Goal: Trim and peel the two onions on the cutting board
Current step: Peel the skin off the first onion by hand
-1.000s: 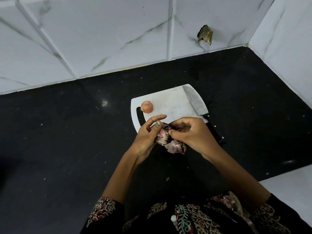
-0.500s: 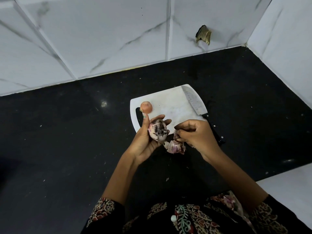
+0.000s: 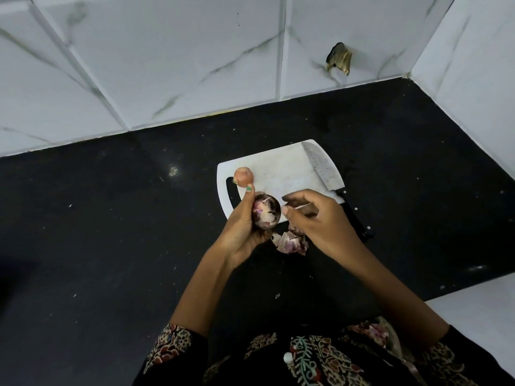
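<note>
The onion being peeled sits gripped in the left hand just above the near edge of the cutting board, part of its papery skin still on, while the right hand hovers beside it, fingers loosely curled and holding nothing I can make out. Peeling looks under way; next the right fingertips need a loose skin edge to pinch. The second onion waits near the board's left edge, the knife along its right edge, peelings on the black counter below, with open room left
</note>
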Available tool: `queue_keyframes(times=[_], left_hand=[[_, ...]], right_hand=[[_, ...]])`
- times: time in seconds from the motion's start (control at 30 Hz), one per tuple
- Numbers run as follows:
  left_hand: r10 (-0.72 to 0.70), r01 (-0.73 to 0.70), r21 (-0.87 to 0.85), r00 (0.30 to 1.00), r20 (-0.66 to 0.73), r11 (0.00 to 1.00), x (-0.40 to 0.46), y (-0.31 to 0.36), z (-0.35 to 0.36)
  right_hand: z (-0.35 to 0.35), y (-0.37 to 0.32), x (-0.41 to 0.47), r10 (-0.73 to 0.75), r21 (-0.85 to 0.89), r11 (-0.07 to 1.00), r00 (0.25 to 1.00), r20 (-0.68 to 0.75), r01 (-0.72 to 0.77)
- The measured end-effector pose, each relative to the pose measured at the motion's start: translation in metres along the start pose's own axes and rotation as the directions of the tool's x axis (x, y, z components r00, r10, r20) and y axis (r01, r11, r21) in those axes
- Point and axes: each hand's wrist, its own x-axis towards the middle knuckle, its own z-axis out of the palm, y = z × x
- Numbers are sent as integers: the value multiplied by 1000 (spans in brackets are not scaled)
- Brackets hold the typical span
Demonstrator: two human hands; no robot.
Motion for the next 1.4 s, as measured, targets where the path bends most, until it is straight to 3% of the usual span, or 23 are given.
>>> queue_keyframes(times=[0.17,0.47,0.8,1.17,1.4], left_hand=[[96,-99,143,995,29,985,0,-1,5],[291,-300,186,954,74,936,-8,3,13],[319,-324,239,946,62,915,-7,-2,12],[388,-378,187,921,-20,907,-1,-5,12],[405,-389,216,914,-31,895,-2,-8,13]], right_hand=[[5,-11,-1,-27,-23,999,999,37,28],[4,-9,4,-5,-11,1000,1000,-4,5],[2,-6,7,-39,-77,996,999,12,40],[10,-1,-4,-59,121,990,994,-97,70],[19,11,1,-66,-61,996,992,-108,59]])
